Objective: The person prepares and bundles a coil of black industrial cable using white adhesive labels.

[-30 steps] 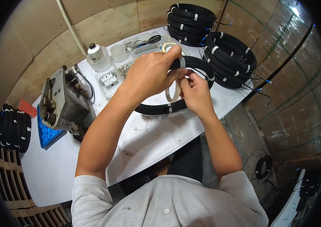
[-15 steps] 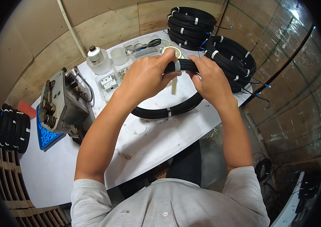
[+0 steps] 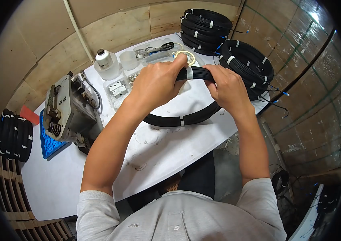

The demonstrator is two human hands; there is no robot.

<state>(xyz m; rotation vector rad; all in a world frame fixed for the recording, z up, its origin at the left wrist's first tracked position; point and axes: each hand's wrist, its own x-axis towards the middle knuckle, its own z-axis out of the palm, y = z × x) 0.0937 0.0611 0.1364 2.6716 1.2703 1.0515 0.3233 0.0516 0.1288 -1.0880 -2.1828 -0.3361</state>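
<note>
A coil of black cable [image 3: 196, 74] is held at its far side between my two hands, its near side lying low over the white table. My left hand [image 3: 157, 81] is closed round the coil just left of a white tape band [image 3: 190, 73]. On the other side of that band, my right hand [image 3: 230, 86] grips the cable with thumb and fingers. Another white band [image 3: 181, 120] wraps the coil's near side. Behind the hands lies a roll of cream tape [image 3: 191, 57], partly hidden by my left hand. The undersides of my fingers are out of sight.
Black cable coils [image 3: 206, 34] are stacked at the back, with more coils [image 3: 251, 64] at the right edge. A metal machine [image 3: 68, 108] stands left, beside a blue tray [image 3: 48, 146]. A bottle [image 3: 103, 60] and clear bins [image 3: 116, 90] sit behind my left arm.
My right hand has closed further round the cable, and the held part of the coil sits slightly lower. The pale strip that hung below the hands is no longer visible.
</note>
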